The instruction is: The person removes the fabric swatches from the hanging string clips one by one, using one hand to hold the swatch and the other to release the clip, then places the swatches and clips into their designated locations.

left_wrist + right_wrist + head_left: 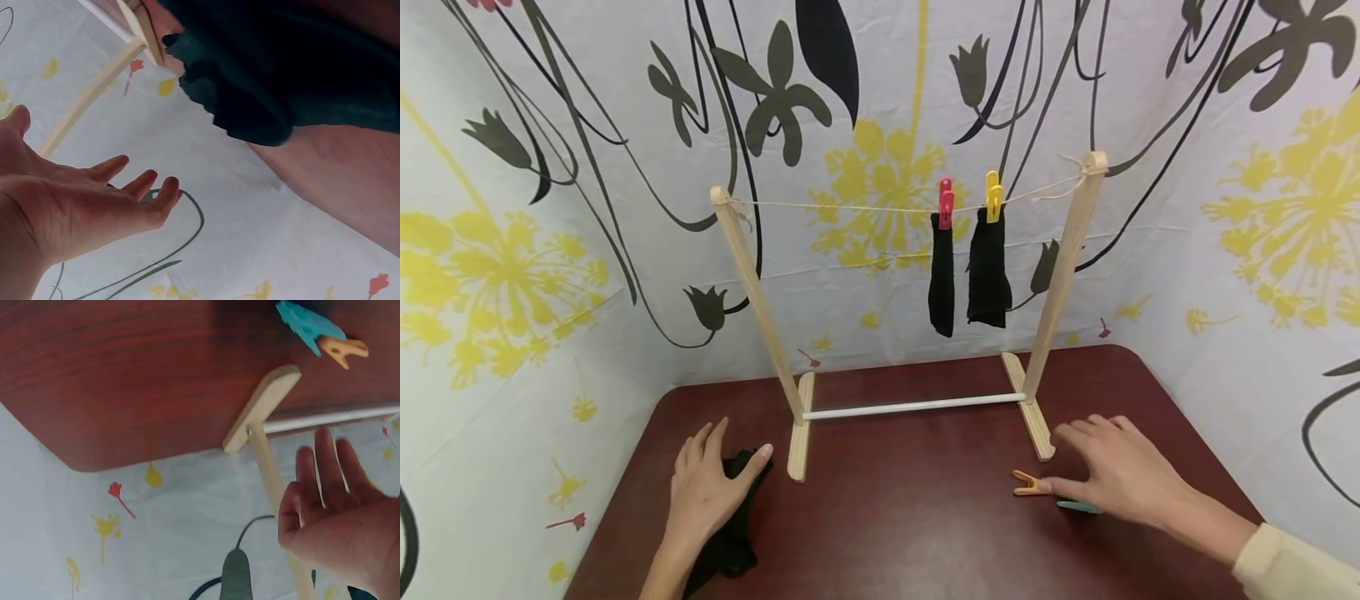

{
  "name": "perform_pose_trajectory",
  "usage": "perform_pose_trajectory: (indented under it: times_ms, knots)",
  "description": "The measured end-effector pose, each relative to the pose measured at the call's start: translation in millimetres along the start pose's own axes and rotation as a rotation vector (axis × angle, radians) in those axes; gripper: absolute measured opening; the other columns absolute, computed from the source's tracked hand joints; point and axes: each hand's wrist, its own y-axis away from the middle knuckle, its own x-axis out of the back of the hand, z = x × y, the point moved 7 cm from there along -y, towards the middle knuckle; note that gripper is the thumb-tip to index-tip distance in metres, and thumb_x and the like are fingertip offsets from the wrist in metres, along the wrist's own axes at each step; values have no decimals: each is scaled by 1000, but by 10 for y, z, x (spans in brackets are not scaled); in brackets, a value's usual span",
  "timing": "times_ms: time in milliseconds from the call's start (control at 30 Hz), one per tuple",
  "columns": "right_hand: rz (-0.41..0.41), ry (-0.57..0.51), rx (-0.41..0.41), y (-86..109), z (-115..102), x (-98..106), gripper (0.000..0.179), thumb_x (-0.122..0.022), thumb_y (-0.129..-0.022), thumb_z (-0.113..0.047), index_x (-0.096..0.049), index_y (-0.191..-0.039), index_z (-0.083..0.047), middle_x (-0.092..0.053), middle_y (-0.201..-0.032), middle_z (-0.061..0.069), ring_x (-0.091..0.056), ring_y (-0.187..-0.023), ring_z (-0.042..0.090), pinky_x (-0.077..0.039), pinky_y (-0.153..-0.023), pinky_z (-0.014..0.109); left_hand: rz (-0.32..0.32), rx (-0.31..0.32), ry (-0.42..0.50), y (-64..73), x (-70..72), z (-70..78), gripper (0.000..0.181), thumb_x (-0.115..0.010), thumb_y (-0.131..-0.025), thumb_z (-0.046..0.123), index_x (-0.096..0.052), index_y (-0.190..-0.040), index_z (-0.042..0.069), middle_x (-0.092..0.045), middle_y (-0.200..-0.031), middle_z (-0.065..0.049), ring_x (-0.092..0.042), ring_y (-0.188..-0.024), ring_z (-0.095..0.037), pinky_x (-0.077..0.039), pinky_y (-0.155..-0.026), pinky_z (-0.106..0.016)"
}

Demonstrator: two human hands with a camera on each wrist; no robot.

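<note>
My left hand (700, 492) hovers over a dark bunched cloth (733, 533) at the table's left side, fingers spread and apart from it. In the left wrist view that cloth (250, 81) looks like black fabric, possibly socks. Toward the right, my right hand (1120, 475) is held above the table with loosely bent fingers and nothing in them. Close by its thumb lie an orange clothespin (1028, 484) and a blue clothespin (1078, 506); the right wrist view shows the blue clothespin (310, 325) and orange clothespin (342, 349) apart from the hand (344, 519).
A wooden drying rack (751, 287) with a string line (850, 207) and white bottom bar (917, 407) stands at the back. Two black socks hang there: one sock (942, 279) under a red clothespin (946, 204), another sock (988, 271) under a yellow clothespin (993, 198). Patterned fabric surrounds the table.
</note>
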Motion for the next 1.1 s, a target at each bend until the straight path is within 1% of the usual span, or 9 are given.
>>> perform_pose_trajectory:
  times_ms: [167,300,433,533,733,833,900,1000,1100]
  knots:
    - [170,-63,-41,-71,-4,286,65,-79,-82,-72,-74,-117,-18,-76,-110,0,-67,-107,25,-48,-89,48,37,-36,49,20,62,119,104,-58,-95,76,-21,-170,14,-17,-175,-24,-8,-161,-54,-16,-119,-82]
    - [355,-124,-7,-113,-15,567,66,-92,-75,-51,-72,-124,-13,-75,-117,4,-66,-111,28,-44,-88,45,86,-82,108,20,123,247,99,-63,-97,69,-23,-170,15,-18,-175,-22,-7,-163,-52,-14,-119,-83]
    - [495,-200,22,-147,-5,850,75,-96,-68,-39,-70,-132,-10,-75,-122,5,-63,-110,28,-41,-86,43,122,-129,164,22,158,367,95,-67,-97,61,-24,-169,16,-11,-177,-20,-7,-162,-52,-12,-118,-83]
    - [560,-236,22,-178,10,1030,83,-97,-65,-37,-68,-139,-13,-75,-121,4,-62,-105,26,-40,-84,40,130,-153,206,30,165,429,93,-68,-98,58,-25,-169,18,-8,-178,-17,-7,-162,-52,-12,-117,-84]
    - [565,-271,-6,-210,17,1206,102,-96,-65,-34,-54,-156,-18,-72,-131,9,-62,-113,30,-40,-91,46,96,-210,290,28,145,598,89,-65,-101,52,-18,-171,22,-5,-179,-14,-14,-161,-52,-13,-114,-86]
    - [573,-293,2,-245,-20,1241,104,-95,-68,-39,-49,-159,-18,-69,-141,11,-62,-123,34,-41,-97,51,92,-247,346,29,138,686,89,-66,-102,48,-14,-171,27,-4,-179,-9,-16,-161,-51,-17,-113,-86]
    - [604,-304,22,-279,-63,1274,99,-91,-74,-51,-51,-158,-17,-68,-143,12,-61,-122,35,-40,-96,51,94,-274,373,30,146,750,90,-67,-102,45,-11,-171,30,-5,-179,-8,-15,-162,-49,-18,-113,-86]
    - [670,-303,60,-325,-137,1358,95,-76,-84,-73,-55,-155,-13,-69,-141,12,-60,-117,37,-39,-92,51,76,-315,436,20,161,873,90,-66,-104,41,-8,-171,33,-6,-179,-8,-12,-165,-43,-17,-117,-83]
    - [727,-286,78,-365,-187,1473,100,-61,-86,-85,-56,-153,-11,-70,-140,12,-58,-112,37,-36,-88,52,23,-346,543,4,170,1021,85,-61,-107,38,-5,-171,34,-6,-180,-6,-8,-166,-37,-17,-122,-78]
